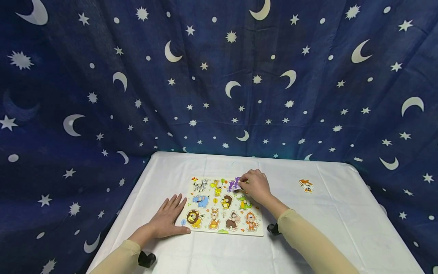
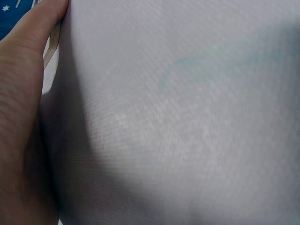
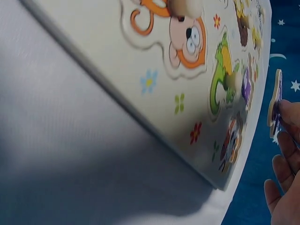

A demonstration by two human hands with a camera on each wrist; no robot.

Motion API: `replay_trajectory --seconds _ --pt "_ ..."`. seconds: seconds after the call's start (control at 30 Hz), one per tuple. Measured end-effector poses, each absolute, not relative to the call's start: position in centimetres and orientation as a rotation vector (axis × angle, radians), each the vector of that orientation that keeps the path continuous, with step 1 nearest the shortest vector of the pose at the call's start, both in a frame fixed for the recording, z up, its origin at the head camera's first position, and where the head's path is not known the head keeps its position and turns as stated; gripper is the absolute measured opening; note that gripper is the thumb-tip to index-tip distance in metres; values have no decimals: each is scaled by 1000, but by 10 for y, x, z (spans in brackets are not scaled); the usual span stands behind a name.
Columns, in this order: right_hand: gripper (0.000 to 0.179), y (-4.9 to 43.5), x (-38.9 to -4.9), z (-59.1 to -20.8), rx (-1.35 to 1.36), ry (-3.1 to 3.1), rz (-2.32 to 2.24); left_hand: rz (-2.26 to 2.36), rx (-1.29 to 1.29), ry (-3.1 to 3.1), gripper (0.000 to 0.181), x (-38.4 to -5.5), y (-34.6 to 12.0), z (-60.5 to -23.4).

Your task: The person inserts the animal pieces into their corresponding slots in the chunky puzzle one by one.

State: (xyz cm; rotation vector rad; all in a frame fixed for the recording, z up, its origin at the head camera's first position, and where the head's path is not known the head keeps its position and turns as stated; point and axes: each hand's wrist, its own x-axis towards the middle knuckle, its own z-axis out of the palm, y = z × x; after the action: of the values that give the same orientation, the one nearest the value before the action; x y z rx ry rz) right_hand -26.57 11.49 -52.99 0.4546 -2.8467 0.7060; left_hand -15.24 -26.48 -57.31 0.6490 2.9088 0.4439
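Observation:
A puzzle board (image 1: 224, 233) with animal pictures lies on the white table. My right hand (image 1: 256, 186) pinches a thin purple animal puzzle piece (image 3: 275, 103) between thumb and fingers, above the board's far right part. In the right wrist view the piece is tilted and apart from the board, near a purple picture (image 3: 246, 86). My left hand (image 1: 167, 219) lies spread on the cloth at the board's left side, its thumb at the near left corner. The left wrist view shows mostly cloth and part of that hand (image 2: 21, 84).
An orange and white tiger-like piece (image 1: 306, 185) lies on the table right of the board. Knobbed pieces such as the lion (image 1: 194, 219), monkey (image 1: 251, 221) and crocodile (image 1: 244, 203) sit in the board. A dark blue star-patterned curtain (image 1: 205, 76) hangs behind the table.

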Motion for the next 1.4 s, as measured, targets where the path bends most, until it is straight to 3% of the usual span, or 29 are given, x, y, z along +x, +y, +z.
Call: replay_trajectory --seconds 1.4 --pt "13 90 -269 -549 430 -2883 646 434 635 2901 118 -152 -265 -573"
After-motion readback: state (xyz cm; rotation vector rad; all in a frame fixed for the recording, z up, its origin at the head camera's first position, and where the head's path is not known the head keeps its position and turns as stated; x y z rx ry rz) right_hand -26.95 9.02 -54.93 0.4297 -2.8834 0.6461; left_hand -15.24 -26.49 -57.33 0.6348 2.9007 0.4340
